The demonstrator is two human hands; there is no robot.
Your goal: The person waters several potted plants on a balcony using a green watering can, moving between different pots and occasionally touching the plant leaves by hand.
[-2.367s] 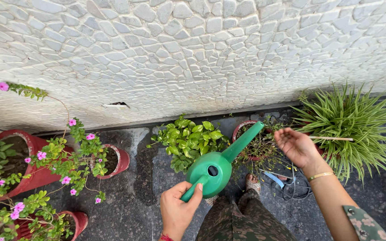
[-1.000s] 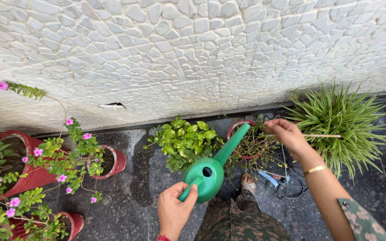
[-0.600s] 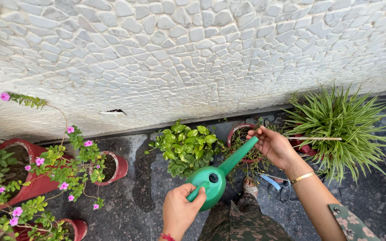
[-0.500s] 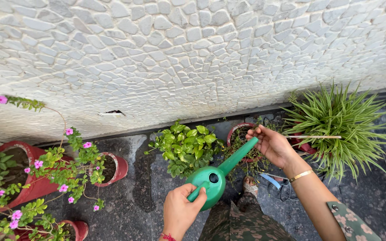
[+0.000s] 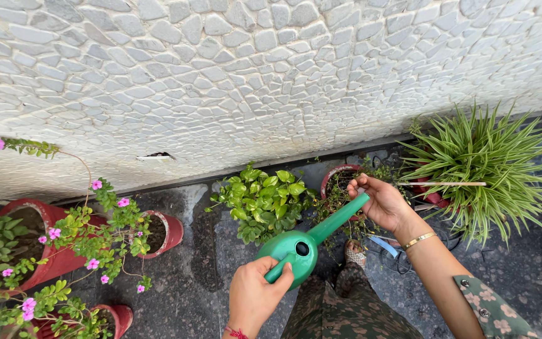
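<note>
A green watering can (image 5: 293, 250) is tilting toward a red pot (image 5: 340, 179) beside the leafy plant (image 5: 263, 199). The left hand (image 5: 255, 295) is gripping its handle, while the right hand (image 5: 381, 202) is seemingly cupping the spout tip.

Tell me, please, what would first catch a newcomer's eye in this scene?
The green watering can at bottom centre, its handle gripped by the left hand while the right hand steadies the spout. Then the pink flowers in red pots on the left, and the spiky striped plant at right.
</note>
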